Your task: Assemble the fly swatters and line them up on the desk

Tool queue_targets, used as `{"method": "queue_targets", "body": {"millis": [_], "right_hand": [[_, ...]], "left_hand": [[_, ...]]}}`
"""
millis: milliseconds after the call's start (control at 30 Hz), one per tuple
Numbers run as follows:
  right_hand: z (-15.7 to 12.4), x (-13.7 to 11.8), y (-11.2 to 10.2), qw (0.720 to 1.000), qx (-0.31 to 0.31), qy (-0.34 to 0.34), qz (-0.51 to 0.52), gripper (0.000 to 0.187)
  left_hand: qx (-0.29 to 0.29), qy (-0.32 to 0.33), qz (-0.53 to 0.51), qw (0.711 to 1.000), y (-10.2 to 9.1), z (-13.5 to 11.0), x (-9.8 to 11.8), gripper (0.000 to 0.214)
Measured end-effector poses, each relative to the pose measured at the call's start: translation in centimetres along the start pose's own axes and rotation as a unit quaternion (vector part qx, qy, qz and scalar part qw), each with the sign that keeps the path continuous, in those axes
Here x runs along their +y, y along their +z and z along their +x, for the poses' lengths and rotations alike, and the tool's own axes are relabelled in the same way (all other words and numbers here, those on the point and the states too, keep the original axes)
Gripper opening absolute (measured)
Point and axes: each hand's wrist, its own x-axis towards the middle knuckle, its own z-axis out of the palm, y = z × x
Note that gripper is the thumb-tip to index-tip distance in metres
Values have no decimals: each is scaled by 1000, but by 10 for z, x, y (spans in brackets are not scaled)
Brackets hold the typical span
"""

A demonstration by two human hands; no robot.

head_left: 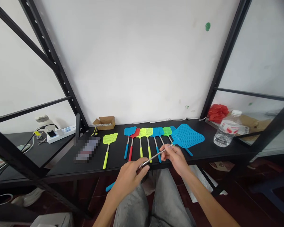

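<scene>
Both my hands hold one blue fly swatter [188, 136] by its thin metal rod, above the front edge of the black shelf [198, 160]. My left hand [130, 175] is wrapped round the rod, and the blue grip end sticks out to its left. Near the swatter's head, my right hand [174, 157] pinches the rod. Behind my hands lie several more fly swatters in a row, among them a blue one [130, 131], a red one [130, 153] and a green one [167, 130]. Apart from them, to the left, lies a yellow-green fly swatter [110, 138].
A water bottle [227, 129] stands on the right, beside a red plastic bag [218, 113]. At the back left are a small open cardboard box [105, 123] and a blurred-out flat object [88, 149]. A power strip [61, 134] lies beyond the black metal post.
</scene>
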Motion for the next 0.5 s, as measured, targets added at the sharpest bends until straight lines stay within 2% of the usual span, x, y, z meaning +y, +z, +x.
{"method": "queue_targets", "body": {"millis": [100,200,367,500], "right_hand": [[-5,7,12,994,-98,28,-33,40],[-8,12,19,990,-127,40,-45,41],[-8,17,21,997,-58,57,-13,43],[-1,13,8,998,25,58,13,45]], "left_hand": [[12,0,8,1000,10,4,1,38],[18,-2,32,999,14,4,-1,41],[20,-6,90,996,8,3,-3,41],[21,-23,127,991,0,1,-10,39]]}}
